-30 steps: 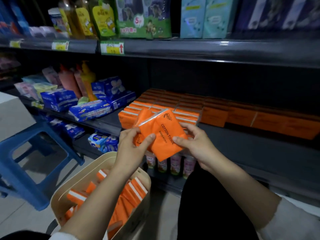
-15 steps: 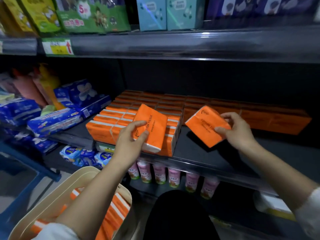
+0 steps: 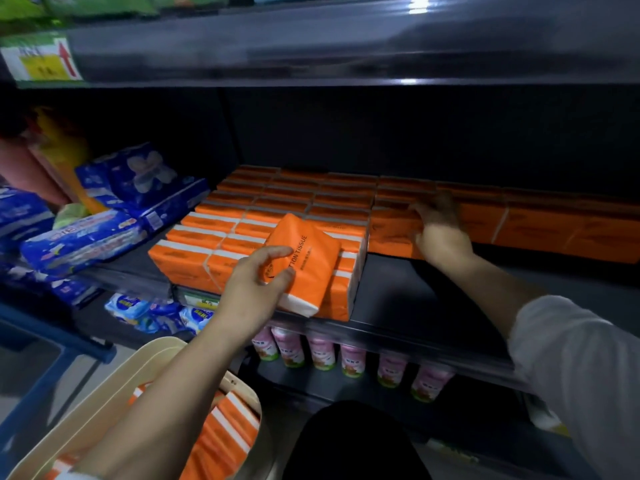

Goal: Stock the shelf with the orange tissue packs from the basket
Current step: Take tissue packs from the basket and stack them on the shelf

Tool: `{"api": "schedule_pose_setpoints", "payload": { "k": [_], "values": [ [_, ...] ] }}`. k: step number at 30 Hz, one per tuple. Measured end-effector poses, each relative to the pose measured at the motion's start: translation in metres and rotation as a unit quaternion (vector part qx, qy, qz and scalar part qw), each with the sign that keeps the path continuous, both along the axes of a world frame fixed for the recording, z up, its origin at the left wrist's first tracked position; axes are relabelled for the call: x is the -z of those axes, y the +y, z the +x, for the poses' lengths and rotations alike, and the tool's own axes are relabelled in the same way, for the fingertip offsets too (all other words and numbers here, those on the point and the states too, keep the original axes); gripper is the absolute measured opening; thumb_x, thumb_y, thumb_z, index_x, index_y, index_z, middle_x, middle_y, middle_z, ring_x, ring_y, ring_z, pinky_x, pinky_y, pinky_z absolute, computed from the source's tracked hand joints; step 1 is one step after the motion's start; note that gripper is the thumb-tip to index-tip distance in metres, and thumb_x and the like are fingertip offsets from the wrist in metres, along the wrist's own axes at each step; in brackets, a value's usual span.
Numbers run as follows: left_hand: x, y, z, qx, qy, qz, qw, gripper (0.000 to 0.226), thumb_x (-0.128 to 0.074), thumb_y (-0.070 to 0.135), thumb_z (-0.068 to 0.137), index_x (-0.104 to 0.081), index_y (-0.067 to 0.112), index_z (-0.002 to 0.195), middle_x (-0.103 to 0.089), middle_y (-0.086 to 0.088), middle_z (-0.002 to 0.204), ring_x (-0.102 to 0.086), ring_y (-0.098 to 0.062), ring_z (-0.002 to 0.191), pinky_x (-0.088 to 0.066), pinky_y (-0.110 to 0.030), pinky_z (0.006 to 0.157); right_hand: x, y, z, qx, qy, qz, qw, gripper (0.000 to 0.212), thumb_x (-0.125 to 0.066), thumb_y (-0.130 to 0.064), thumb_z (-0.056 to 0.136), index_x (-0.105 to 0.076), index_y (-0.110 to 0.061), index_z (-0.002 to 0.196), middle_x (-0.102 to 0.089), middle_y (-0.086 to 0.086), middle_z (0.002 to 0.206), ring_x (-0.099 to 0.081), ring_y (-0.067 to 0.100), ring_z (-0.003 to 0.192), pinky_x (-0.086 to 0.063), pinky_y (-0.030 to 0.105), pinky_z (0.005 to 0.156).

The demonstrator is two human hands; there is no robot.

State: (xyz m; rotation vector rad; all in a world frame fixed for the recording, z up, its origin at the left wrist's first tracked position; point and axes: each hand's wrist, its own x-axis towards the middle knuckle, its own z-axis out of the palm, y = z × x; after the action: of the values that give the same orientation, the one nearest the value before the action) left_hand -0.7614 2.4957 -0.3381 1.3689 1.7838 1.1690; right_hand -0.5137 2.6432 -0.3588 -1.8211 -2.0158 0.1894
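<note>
Gripping a soft orange plastic-wrapped tissue pack (image 3: 306,261), the left hand (image 3: 254,284) holds it tilted over the front stack (image 3: 194,261), long axis pointing rearward; bare dark metal shelf (image 3: 398,299) lies just right. The right hand (image 3: 441,233) clasps another orange pack (image 3: 389,233) farther back.

Tissue pack (image 3: 306,258): orange wrap, black "COTTON TISSUE" print, white end; tilted, leaning on the front stack, gripped by the left hand (image 3: 252,285).
Second pack (image 3: 391,233): orange, standing on edge on the shelf, at the left end of the back row, held by the right hand (image 3: 440,233).
Stacked packs (image 3: 239,233): orange with white stripes, tight rows, left part of the shelf.
Shelf (image 3: 398,299): dark, flat.
Basket (image 3: 114,386): cream, lower left, holding more orange packs (image 3: 225,434).
</note>
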Motion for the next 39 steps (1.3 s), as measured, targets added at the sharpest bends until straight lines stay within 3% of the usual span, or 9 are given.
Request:
{"api": "schedule_pose_setpoints", "payload": {
  "k": [6, 14, 17, 20, 22, 25, 29, 35, 39],
  "values": [
    [-0.001, 0.001, -0.001, 0.016, 0.019, 0.001, 1.0, 0.027, -0.061, 0.021, 0.089, -0.06, 0.033, 0.114, -0.051, 0.0, 0.125, -0.057, -0.017, 0.1, -0.049, -0.034, 0.09, 0.02, 0.002, 0.002, -0.009, -0.01, 0.052, 0.999, 0.049, -0.061, -0.009, 0.082, -0.052, -0.016, 0.13, -0.036, 0.018, 0.135, -0.033, 0.037, 0.127, -0.046, 0.044, 0.094],
    [-0.023, -0.007, 0.011, 0.089, 0.05, 0.046, 0.994, 0.032, -0.062, 0.021, 0.089, -0.053, 0.048, 0.103, -0.052, 0.006, 0.119, -0.056, -0.015, 0.096, -0.05, -0.03, 0.08, -0.015, -0.021, 0.0, 0.001, 0.09, 0.03, 0.995, 0.052, -0.058, -0.031, 0.089, -0.042, -0.021, 0.137, -0.031, 0.014, 0.146, -0.027, 0.031, 0.136, -0.031, 0.038, 0.107],
    [-0.034, -0.01, 0.024, 0.134, 0.0, 0.055, 0.989, 0.047, -0.063, 0.014, 0.088, -0.038, 0.045, 0.113, -0.055, 0.007, 0.108, -0.061, -0.005, 0.087, -0.055, -0.026, 0.072, -0.039, -0.041, -0.004, -0.056, 0.248, 0.038, 0.966, 0.041, -0.054, -0.035, 0.091, -0.053, -0.017, 0.128, -0.055, 0.009, 0.129, -0.049, 0.022, 0.121, -0.037, 0.026, 0.097],
    [-0.039, -0.011, 0.04, 0.163, -0.02, 0.059, 0.985, 0.06, -0.065, 0.01, 0.085, -0.026, 0.04, 0.12, -0.057, 0.001, 0.105, -0.064, -0.004, 0.081, -0.055, -0.02, 0.067, -0.052, -0.063, -0.007, -0.169, 0.411, -0.083, 0.892, 0.038, -0.053, -0.033, 0.092, -0.052, -0.018, 0.127, -0.063, 0.001, 0.119, -0.059, 0.009, 0.107, -0.045, 0.02, 0.092],
    [-0.04, -0.01, 0.049, 0.177, -0.012, 0.058, 0.982, 0.062, -0.067, 0.01, 0.084, -0.025, 0.04, 0.12, -0.057, 0.002, 0.105, -0.064, -0.009, 0.082, -0.057, -0.026, 0.071, -0.053, -0.072, 0.0, -0.224, 0.43, -0.154, 0.861, 0.04, -0.058, -0.023, 0.09, -0.047, -0.023, 0.128, -0.063, -0.006, 0.114, -0.061, 0.006, 0.101, -0.05, 0.024, 0.089],
    [-0.036, -0.006, 0.057, 0.191, 0.005, 0.053, 0.98, 0.063, -0.069, 0.015, 0.083, -0.028, 0.048, 0.117, -0.057, 0.006, 0.109, -0.062, -0.006, 0.089, -0.056, -0.032, 0.077, -0.052, -0.081, 0.015, -0.254, 0.405, -0.181, 0.859, 0.052, -0.063, -0.007, 0.085, -0.044, -0.025, 0.129, -0.06, -0.005, 0.113, -0.063, 0.005, 0.097, -0.052, 0.022, 0.08],
    [-0.028, -0.005, 0.067, 0.218, 0.012, 0.034, 0.975, 0.054, -0.067, 0.015, 0.084, -0.035, 0.042, 0.118, -0.053, 0.01, 0.111, -0.059, -0.001, 0.097, -0.052, -0.02, 0.078, -0.043, -0.089, 0.034, -0.236, 0.42, -0.195, 0.855, 0.056, -0.068, -0.005, 0.08, -0.046, -0.022, 0.129, -0.061, -0.003, 0.109, -0.062, 0.011, 0.098, -0.051, 0.023, 0.082],
    [-0.017, 0.006, 0.077, 0.224, 0.176, 0.051, 0.957, 0.051, -0.066, 0.029, 0.085, -0.042, 0.028, 0.13, -0.048, 0.011, 0.124, -0.046, -0.008, 0.116, -0.039, -0.022, 0.092, -0.021, -0.095, 0.054, -0.205, 0.382, -0.165, 0.886, 0.05, -0.068, 0.0, 0.08, -0.05, -0.031, 0.115, -0.059, -0.002, 0.101, -0.06, 0.009, 0.085, -0.05, 0.02, 0.074],
    [-0.014, 0.017, 0.064, 0.151, 0.338, 0.087, 0.925, 0.052, -0.062, 0.036, 0.087, -0.049, 0.015, 0.133, -0.049, -0.001, 0.133, -0.037, -0.021, 0.126, -0.025, -0.023, 0.102, 0.003, -0.081, 0.071, -0.088, 0.42, -0.086, 0.899, 0.041, -0.065, 0.007, 0.079, -0.049, -0.018, 0.107, -0.056, -0.001, 0.095, -0.058, 0.015, 0.084, -0.053, 0.027, 0.07]
  ]
}}
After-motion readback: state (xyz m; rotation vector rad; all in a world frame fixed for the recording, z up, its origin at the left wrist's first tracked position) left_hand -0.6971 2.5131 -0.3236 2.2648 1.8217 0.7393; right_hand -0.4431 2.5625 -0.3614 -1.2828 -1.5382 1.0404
